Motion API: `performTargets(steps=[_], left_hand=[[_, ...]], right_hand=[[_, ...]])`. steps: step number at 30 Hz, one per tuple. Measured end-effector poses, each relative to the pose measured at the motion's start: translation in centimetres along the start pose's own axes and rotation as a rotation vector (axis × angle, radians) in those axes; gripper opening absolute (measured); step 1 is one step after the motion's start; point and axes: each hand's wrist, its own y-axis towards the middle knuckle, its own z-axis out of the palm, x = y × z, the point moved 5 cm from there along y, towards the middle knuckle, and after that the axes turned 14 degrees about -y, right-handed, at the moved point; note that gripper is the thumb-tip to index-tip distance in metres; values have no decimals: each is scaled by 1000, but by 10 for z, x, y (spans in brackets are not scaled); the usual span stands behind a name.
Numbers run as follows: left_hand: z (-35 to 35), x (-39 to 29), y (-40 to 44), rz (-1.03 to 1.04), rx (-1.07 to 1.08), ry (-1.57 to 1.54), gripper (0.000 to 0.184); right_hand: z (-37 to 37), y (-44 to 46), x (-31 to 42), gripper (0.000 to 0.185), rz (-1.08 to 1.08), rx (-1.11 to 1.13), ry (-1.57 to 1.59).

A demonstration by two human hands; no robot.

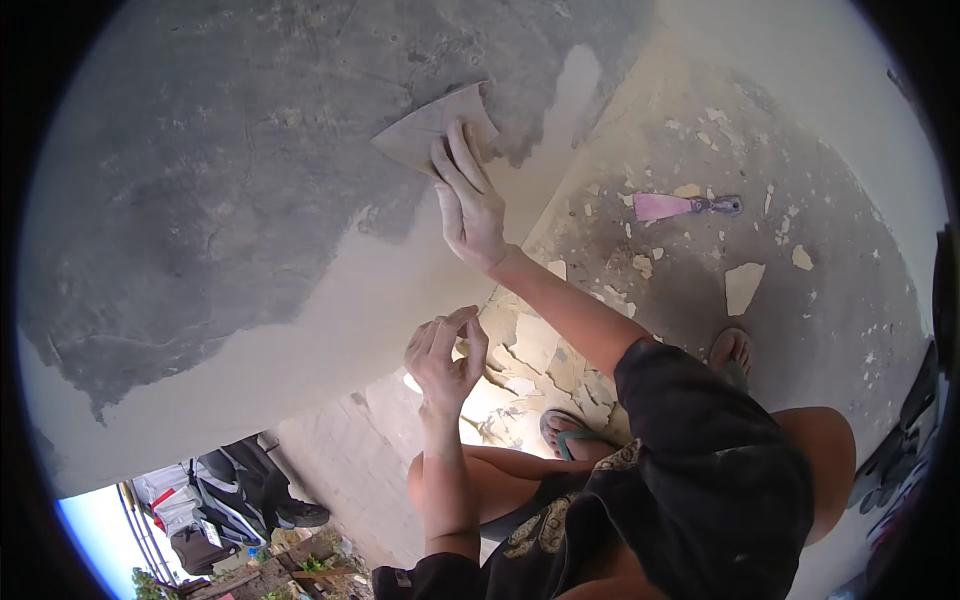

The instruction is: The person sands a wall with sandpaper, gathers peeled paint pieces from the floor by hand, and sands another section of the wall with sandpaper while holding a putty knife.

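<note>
Pressed flat against the wall [200, 200], my right hand [470, 200] holds a thin grey sheet [425, 132] that looks like sandpaper. Its fingers lie over the sheet, and one corner curls up. My left hand [445, 355] is raised below it, near the wall's lower edge, with fingers curled and thumb meeting fingertip in a ring; nothing shows in it. White dust coats both hands. The wall has a dark grey area and a smooth pale area where the surface differs.
A scraper with a pink blade [662, 207] lies on the floor [690, 290] among pale flakes [743, 288]. My sandalled feet [570, 435] stand near broken chips. Dark bags and clothes [235, 490] are at the lower left, beside plants and rubble. A pale wall borders the right.
</note>
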Motion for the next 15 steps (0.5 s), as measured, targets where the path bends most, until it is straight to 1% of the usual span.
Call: performTargets(steps=[1,4,7,10,13,15], left_hand=[[0,0,2,15,-8,6,16],[-8,0,8,40,-66,16,17],[-10,1,0,20,-84,-1,17],[-8,3,-4,6,-53,6,17],[-6,2,-2,14,-34,4,17],[-11,2,2,22,-60,5,16]], right_hand=[[3,0,12,41,-158,34,-8],[3,-13,-57,39,38,-51,-43],[-14,-15,-101,37,726,-33,169],[-8,-8,-59,37,422,-77,-23],[-12,-13,-64,38,240,-32,-66],[-4,-5,-66,38,90,-2,-70]])
